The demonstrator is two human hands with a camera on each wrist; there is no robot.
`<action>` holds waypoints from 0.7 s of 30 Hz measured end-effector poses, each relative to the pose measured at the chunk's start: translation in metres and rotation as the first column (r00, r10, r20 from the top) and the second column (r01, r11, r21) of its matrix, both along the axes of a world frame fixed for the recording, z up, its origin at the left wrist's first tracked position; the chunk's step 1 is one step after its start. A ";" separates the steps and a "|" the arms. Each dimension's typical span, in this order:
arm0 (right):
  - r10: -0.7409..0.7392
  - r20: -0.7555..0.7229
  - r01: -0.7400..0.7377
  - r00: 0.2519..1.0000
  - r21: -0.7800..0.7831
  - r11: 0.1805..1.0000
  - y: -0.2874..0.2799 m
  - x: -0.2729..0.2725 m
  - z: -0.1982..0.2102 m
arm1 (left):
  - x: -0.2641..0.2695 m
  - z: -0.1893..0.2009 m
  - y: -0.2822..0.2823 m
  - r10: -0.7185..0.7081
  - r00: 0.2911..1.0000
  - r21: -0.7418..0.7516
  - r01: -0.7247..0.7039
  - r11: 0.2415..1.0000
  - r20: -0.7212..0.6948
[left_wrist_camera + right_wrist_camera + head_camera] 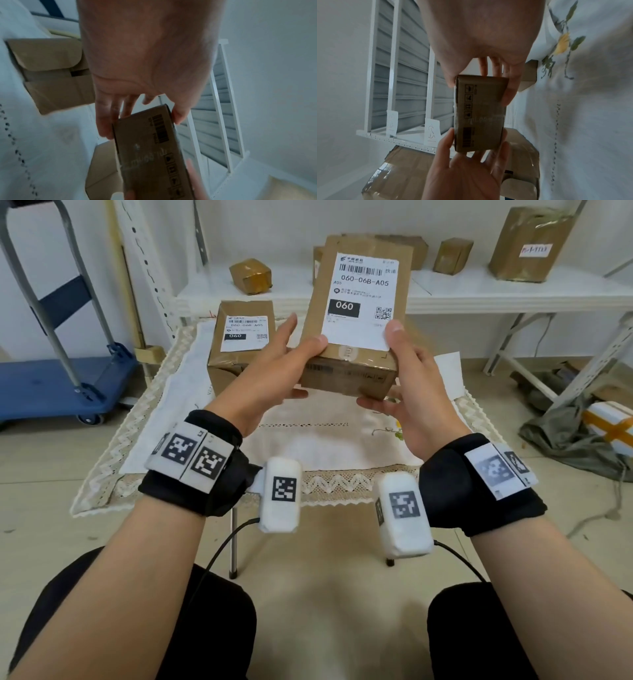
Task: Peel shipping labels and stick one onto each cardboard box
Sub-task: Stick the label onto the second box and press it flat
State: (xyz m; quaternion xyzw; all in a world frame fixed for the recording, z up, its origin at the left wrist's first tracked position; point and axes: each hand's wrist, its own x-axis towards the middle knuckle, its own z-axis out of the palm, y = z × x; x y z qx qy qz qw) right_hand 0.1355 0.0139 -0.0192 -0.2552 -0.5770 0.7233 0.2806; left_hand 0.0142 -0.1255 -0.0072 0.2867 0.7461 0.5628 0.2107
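Observation:
A flat cardboard box (356, 364) hangs in the air over the table, held between both hands. A white shipping label (363, 299) reading 060-06B-A05 covers its top face. My left hand (284, 364) grips the box's left near corner, thumb on top and fingers beneath. On the other side my right hand (407, 371) grips the right near corner, its thumb pressing the label's lower edge. The wrist views show the box's printed end face (154, 148) (479, 115) clamped between thumbs and fingers. A second labelled box (239, 347) stands on the table behind my left hand.
The small table carries a white embroidered cloth (325, 440). Behind it a white shelf (479, 289) holds several unlabelled brown parcels (251, 276). A blue trolley (61, 385) stands at the left. A white backing sheet (448, 374) lies at the table's right edge.

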 end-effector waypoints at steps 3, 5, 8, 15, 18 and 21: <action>0.061 -0.037 -0.062 0.997 -0.027 0.998 0.005 -0.007 -0.004 | -0.001 0.000 0.000 0.009 0.998 0.053 -0.012 0.999 0.058; 0.093 -0.058 -0.096 0.994 -0.042 0.995 0.009 -0.011 -0.007 | 0.000 0.001 -0.001 0.039 0.995 0.091 -0.047 0.995 0.091; 0.144 -0.057 -0.147 0.988 -0.041 0.988 0.012 -0.019 -0.013 | 0.000 -0.002 -0.002 0.075 0.988 0.118 -0.091 0.989 0.137; 0.148 -0.044 -0.153 0.988 -0.147 0.977 0.016 -0.036 -0.030 | -0.009 -0.013 0.003 0.118 0.985 0.046 -0.124 0.991 0.126; 0.135 0.002 -0.132 0.991 -0.166 0.977 0.018 -0.043 -0.034 | -0.013 -0.016 0.003 0.115 0.987 -0.019 -0.113 0.993 0.116; 0.122 0.037 -0.113 0.992 -0.183 0.976 0.017 -0.048 -0.037 | -0.015 -0.017 0.000 0.110 0.989 -0.063 -0.104 0.993 0.102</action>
